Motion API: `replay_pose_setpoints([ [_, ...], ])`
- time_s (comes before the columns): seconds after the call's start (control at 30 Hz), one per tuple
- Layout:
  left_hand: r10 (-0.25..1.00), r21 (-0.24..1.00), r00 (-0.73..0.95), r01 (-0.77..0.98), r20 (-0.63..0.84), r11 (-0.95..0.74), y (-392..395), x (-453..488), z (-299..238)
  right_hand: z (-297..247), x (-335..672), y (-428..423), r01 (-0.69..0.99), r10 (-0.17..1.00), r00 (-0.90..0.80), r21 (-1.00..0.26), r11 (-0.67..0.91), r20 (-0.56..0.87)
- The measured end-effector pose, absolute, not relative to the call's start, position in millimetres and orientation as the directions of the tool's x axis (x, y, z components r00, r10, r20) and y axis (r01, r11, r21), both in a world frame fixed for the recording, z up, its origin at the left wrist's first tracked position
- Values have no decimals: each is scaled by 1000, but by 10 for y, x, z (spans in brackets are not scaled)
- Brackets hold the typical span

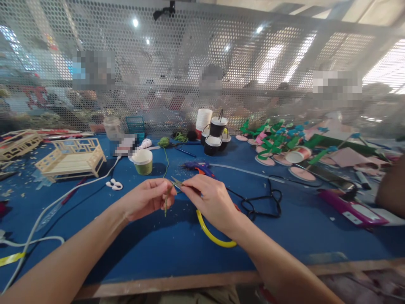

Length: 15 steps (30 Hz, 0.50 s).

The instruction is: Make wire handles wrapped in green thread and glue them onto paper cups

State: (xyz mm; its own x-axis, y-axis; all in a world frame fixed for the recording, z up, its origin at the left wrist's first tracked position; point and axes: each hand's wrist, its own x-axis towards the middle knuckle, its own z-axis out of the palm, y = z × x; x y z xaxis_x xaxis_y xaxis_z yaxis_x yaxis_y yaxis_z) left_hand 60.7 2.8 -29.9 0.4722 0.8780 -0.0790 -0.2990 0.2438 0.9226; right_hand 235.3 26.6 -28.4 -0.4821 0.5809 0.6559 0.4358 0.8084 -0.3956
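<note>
Left hand (152, 196): your fingers are closed in a pinch on the green yarn.
Green yarn (165, 208): in your left fingertips, above the blue table (142, 253), back from the middle of its front edge; a loose end hangs down.
Right hand (210, 198): your fingers are curled around scissors (177, 183), blades beside your left fingertips.
Yellow loop (212, 239): shows below your right hand.
Glue gun (200, 166): just beyond your right hand.
Yarn ball (163, 142): near the table's far edge.
</note>
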Motion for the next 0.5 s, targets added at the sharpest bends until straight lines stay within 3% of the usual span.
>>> replay_pose_setpoints([
  [0.5,890,941,450,-268,-66,205,15,673,-285,-288,2322,229,435,674,-394,-519,736,625],
])
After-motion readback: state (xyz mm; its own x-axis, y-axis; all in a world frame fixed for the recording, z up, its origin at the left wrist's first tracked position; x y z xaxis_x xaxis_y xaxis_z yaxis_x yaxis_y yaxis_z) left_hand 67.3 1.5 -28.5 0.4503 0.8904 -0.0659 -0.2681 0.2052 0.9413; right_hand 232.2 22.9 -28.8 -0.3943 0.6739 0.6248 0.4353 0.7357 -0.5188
